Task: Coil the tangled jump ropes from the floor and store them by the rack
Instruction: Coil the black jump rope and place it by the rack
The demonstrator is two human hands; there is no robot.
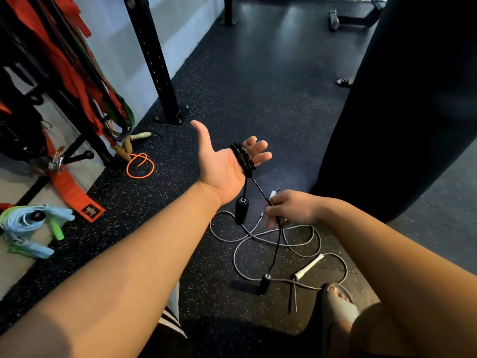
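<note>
Lying left of the rack [152, 60]: a blue-and-green bundle [28, 226], already wound. Curled at the rack's foot: an orange rope [140, 165].

Held out right of the rack, palm up: the left hand [222, 169], fingers straight and spread. Looped round those fingers: several turns of the black rope [242, 157], with one black handle [241, 210] dangling below the wrist.

Further right of the rack and lower: the right hand [289, 208], thumb and fingers pinching the black rope, apparently ready to feed the next turn.

Sprawled on the floor beneath that hand, well right of the rack: a grey rope [271, 241] with a white handle [308, 266]. Crossing over it: the black rope, on its way down to a second black handle [264, 282].

Likely to go wrong from here:
- Dragging the grey loops up with the black rope, through a hard pull across that crossing.
- Losing the turns off straight, unclosed fingers.
- Catching the trailing handle on the sandalled foot [338, 303] close by.

Far right of the rack: a hanging punch bag [400, 99].
</note>
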